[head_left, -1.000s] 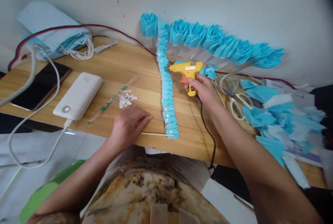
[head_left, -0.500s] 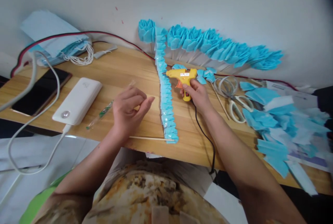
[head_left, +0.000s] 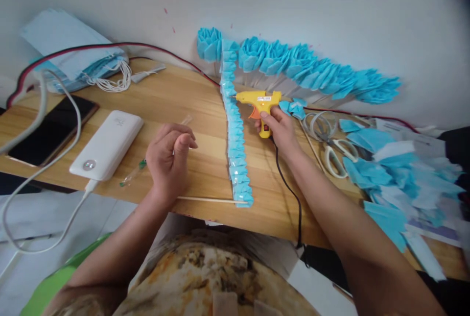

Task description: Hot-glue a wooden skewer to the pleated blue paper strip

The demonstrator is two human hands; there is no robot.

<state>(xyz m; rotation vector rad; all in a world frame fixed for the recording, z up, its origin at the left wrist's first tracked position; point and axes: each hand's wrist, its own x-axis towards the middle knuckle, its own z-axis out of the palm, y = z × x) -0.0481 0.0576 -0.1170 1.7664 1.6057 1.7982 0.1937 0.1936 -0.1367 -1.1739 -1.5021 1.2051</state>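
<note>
My right hand (head_left: 279, 129) is wrapped around the handle of a yellow hot glue gun (head_left: 265, 103) with an orange trigger. The nozzle points left and is at the upper part of a long pleated strip of blue fabric (head_left: 235, 144), which runs from near the wall to the table's front edge. Shiny glue shows along the strip. At its near end a thin wooden stick (head_left: 209, 200) lies across it. Left of the strip, my left hand (head_left: 169, 157) is loosely curled above the table, fingers closed, with nothing seen in it.
Several blue fabric flowers (head_left: 279, 59) lean along the wall. Scissors (head_left: 332, 147) and cut blue pieces (head_left: 385, 174) lie at right. A white power bank (head_left: 106, 144), a phone (head_left: 51, 130) and a stack of face masks (head_left: 73, 49) are at left. The gun's black cord (head_left: 288, 183) hangs over the front edge.
My left hand has drawn back left, away from the strip, and its fingers are curled in more. The glue gun has moved slightly up along the strip.
</note>
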